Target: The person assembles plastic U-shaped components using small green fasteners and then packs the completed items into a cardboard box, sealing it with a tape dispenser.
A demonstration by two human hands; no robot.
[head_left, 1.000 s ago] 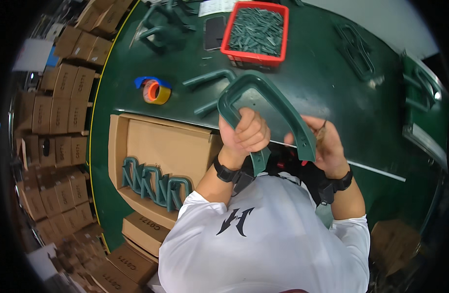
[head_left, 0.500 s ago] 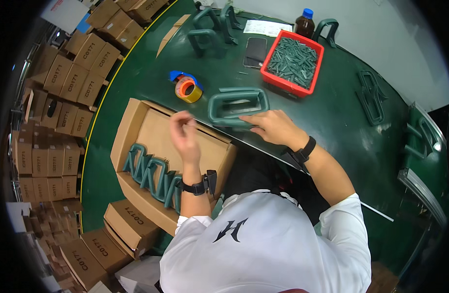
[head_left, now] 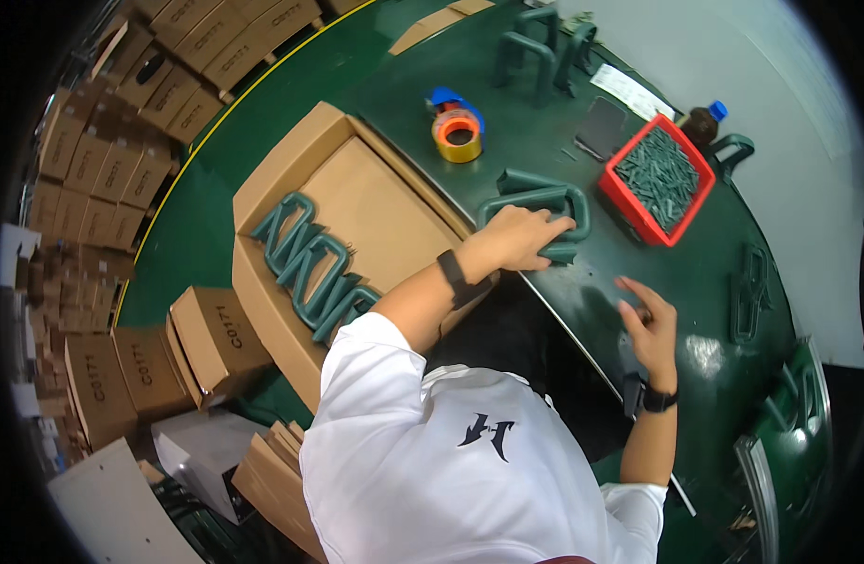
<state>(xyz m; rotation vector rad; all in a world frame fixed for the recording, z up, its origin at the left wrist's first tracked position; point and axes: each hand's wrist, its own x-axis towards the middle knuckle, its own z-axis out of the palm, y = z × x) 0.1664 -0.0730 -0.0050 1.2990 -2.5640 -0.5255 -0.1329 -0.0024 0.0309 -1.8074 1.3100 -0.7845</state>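
left hand [head_left: 521, 240] grips a dark green loop-shaped plastic handle [head_left: 542, 211] lying flat on the green table [head_left: 375, 89], fingers curled over its near bar. handle sits at the table's near edge, just beside the open cardboard box [head_left: 291, 174] and between the tape roll [head_left: 459, 136] and the red tray [head_left: 608, 193]. right hand [head_left: 653, 324] hovers over bare tabletop to the right, fingers loosely spread, holding nothing as far as visible; can't tell if it touches the surface.

progress, judging by the layout: box is partly filled. a row of packed green handles [head_left: 311, 268] stands on edge along its left side, most of the box floor bare cardboard. so packing looks early to mid, lots of room left. the handle in hand not in the box yet. more loose green handles [head_left: 535, 52] wait at the far end of the table, and another few [head_left: 747, 296] on the right side.

containers: red tray holds a heap of small dark green rod-like parts [head_left: 659, 169], nearly full. a brown bottle with blue cap [head_left: 702, 122] stands just behind the tray. stacks of closed small cartons [head_left: 103, 169] on the floor to the left, a few more cartons [head_left: 211, 329] near the person's left side, contents hidden.
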